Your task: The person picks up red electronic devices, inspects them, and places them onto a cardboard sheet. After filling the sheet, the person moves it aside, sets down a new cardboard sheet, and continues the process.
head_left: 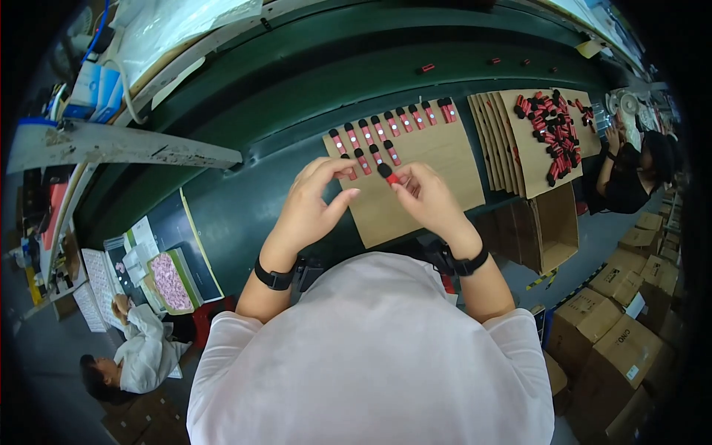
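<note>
My right hand (432,200) pinches a small red tube with a black cap (391,178) between thumb and fingers, its cap pointing up and to the left. To its left, my left hand (308,204) is open, thumb and forefinger spread apart. The forefinger is beside a similar tube, and whether it touches cannot be made out. Both hands are over a brown cardboard sheet (424,191). Along the sheet's far edge lies a row of several red tubes (382,127), black caps facing away and pale round labels up. A shorter second row (363,162) lies nearer me.
On the right, a stack of cardboard sheets (495,141) carries a heap of red tubes (552,130). An open carton (556,230) stands below it. A few tubes lie at the green bench's (259,172) far side. A grey metal post (170,148) rises left. Co-workers sit at both sides.
</note>
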Demonstrator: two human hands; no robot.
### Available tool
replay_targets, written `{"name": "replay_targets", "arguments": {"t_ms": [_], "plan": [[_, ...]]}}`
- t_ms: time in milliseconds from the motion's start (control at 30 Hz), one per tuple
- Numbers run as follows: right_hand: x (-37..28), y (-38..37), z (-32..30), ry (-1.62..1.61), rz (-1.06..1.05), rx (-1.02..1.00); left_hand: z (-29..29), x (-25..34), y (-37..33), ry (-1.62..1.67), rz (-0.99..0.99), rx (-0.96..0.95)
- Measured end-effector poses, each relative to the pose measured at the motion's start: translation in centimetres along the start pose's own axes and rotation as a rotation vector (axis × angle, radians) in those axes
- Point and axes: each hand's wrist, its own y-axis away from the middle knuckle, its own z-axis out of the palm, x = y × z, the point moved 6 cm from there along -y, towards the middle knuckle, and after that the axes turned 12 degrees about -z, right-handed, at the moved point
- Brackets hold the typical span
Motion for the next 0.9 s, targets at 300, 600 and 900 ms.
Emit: {"name": "replay_targets", "arguments": {"t_ms": [300, 600, 900], "plan": [[15.5, -3.4, 0.8, 0.448, 0.285, 0.029, -0.4, -7.7, -1.1, -0.283, -0.180, 0.067], [16.6, -4.6, 1.5, 0.510, 0.260, 0.072, 0.6, -11.5, -1.7, -0.255, -0.275, 0.045], [15.9, -3.1, -0.4, 0.454, 0.230, 0.104, 1.1, -11.3, -8.9, -0.246, -0.200, 0.050]]}}
